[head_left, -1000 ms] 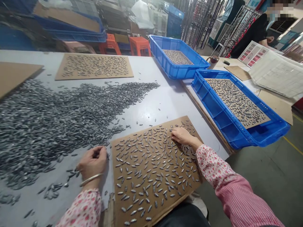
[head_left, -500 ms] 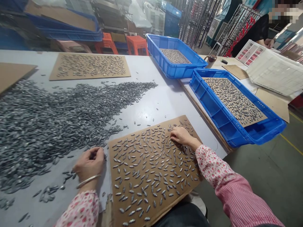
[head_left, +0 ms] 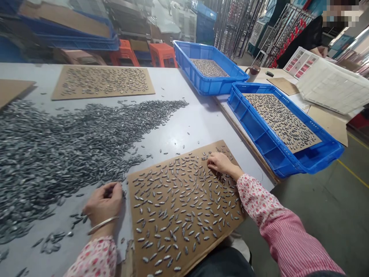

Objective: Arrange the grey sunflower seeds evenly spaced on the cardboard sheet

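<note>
In the head view, a brown cardboard sheet point(head_left: 203, 250) lies before me, covered with small silvery, spindle-shaped metal pieces point(head_left: 173, 207) spread apart from each other. Over its far right part is my right hand point(head_left: 220, 163), fingers bent down and pressed together at the surface; their tips hide whatever they pinch. My left hand point(head_left: 104, 204), with a bracelet at the wrist, rests on the white table left of the sheet. Its fingers are curled closed, with something dark inside the curl that I cannot make out. Beyond it spreads a large heap of the same metal pieces point(head_left: 72, 150).
Another piece-covered cardboard point(head_left: 151, 86) lies behind the heap. Two blue crates point(head_left: 203, 86) point(head_left: 259, 140), each holding a covered sheet, stand at the right. A brown cup point(head_left: 254, 71) is behind them. A person in black point(head_left: 302, 42) is at the far right, beside white plastic baskets point(head_left: 331, 84).
The whole view has shifted slightly, so most things appear a little further left. My right hand stays over the same part of the sheet; my left hand remains curled beside it.
</note>
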Tool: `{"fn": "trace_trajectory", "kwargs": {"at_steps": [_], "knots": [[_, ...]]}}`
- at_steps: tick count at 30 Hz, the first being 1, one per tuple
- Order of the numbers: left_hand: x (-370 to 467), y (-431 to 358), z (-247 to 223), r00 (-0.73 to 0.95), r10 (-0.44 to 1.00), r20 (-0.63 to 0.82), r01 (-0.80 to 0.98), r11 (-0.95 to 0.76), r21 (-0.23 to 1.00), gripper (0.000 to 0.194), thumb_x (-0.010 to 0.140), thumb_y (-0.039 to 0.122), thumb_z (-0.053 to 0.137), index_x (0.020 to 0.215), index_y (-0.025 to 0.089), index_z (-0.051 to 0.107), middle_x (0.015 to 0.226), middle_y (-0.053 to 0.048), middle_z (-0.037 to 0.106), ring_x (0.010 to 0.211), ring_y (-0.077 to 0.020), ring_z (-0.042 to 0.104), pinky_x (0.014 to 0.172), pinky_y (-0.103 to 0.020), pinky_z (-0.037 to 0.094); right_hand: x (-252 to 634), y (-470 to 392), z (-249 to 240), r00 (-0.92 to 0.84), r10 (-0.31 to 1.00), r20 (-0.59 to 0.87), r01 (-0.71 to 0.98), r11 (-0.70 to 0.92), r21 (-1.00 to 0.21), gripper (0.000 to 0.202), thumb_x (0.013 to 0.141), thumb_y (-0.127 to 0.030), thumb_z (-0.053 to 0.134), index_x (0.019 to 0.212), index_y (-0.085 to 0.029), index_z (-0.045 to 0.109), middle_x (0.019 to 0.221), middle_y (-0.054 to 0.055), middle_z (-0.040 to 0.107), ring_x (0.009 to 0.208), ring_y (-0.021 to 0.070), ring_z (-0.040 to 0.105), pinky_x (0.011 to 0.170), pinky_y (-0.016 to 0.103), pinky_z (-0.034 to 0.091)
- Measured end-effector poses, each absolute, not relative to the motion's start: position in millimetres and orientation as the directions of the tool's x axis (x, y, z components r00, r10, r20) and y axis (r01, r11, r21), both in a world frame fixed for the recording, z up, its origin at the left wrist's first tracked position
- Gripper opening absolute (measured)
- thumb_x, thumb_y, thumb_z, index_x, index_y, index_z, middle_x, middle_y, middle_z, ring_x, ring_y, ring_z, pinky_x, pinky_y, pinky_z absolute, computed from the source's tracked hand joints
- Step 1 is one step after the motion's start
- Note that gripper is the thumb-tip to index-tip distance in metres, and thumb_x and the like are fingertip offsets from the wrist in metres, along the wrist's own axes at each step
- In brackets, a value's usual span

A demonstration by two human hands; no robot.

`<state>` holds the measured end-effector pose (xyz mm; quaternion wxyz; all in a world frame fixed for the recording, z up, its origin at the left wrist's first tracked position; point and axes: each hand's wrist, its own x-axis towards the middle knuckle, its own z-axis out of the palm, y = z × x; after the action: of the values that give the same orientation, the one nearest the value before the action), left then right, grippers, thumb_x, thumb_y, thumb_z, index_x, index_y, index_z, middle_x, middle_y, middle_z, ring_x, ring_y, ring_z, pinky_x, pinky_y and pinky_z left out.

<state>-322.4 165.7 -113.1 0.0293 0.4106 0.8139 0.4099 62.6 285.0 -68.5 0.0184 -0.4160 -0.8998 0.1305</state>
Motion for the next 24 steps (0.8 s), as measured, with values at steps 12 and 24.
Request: {"fn": "trace_trajectory", "kwargs": {"at_steps": [12, 24], "knots": [[-324, 165, -115, -0.651, 0.701, 0.292, 0.654, 0.323, 0.684, 0.035, 0.071, 0.04, 0.054, 0.086, 0.013, 0.07, 0.071, -0.003, 0.06, 0.062, -0.0122, 0.053, 0.067, -0.025, 0.045, 68, 273, -60, -0.594, 0.803, -0.044, 0.744, 0.528, -0.408, 0.008, 0.085, -0.024, 0.06, 0.085, -0.018, 0.066, 0.086, 0.003, 0.06, 0.081, 0.0144, 0.052, 0.07, 0.025, 0.035], [-321, 167, -109, -0.682, 0.682, 0.263, 0.62, 0.349, 0.703, 0.033, 0.067, 0.038, 0.055, 0.083, 0.013, 0.069, 0.065, -0.002, 0.057, 0.062, -0.0138, 0.052, 0.07, -0.028, 0.046, 64, 285, -74, -0.651, 0.744, -0.149, 0.743, 0.585, -0.326, 0.012, 0.086, -0.029, 0.059, 0.083, -0.019, 0.066, 0.087, 0.003, 0.058, 0.075, 0.0128, 0.051, 0.061, 0.024, 0.031]]}}
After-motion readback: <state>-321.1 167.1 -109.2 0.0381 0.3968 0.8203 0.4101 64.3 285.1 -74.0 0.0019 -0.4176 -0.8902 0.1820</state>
